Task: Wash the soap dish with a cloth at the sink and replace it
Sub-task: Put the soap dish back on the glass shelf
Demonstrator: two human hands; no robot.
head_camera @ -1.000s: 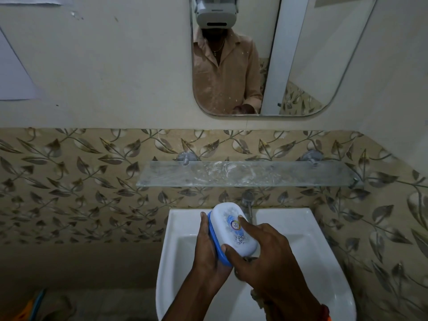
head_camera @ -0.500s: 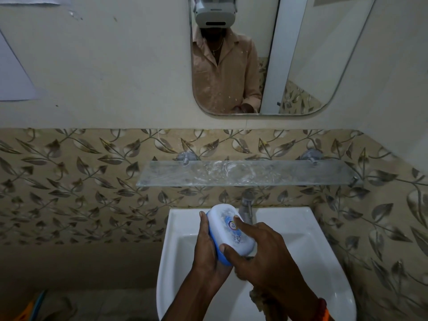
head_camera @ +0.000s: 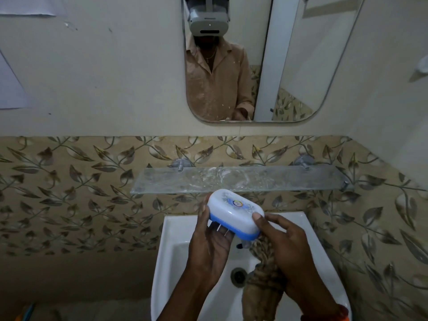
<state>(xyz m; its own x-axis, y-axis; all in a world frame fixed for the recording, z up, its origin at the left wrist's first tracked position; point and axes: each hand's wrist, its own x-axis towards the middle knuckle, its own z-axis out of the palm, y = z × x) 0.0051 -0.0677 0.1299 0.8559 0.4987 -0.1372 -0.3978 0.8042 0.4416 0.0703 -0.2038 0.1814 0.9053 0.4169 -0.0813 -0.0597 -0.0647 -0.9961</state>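
The soap dish (head_camera: 235,213) is held above the sink (head_camera: 176,262), just below the glass shelf (head_camera: 301,179). It is cradled from beneath by the left hand (head_camera: 212,242), fingers curled under its blue base; its right end is pinched by the right hand (head_camera: 289,246), which also holds the cloth (head_camera: 264,288). Its long axis runs upper left to lower right, lid facing up. Risk noted: a wet, smooth shell could slip into the basin during lifting to the shelf.

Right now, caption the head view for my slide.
Left hand and right hand, cloth in its grip, hold soap dish above the sink.
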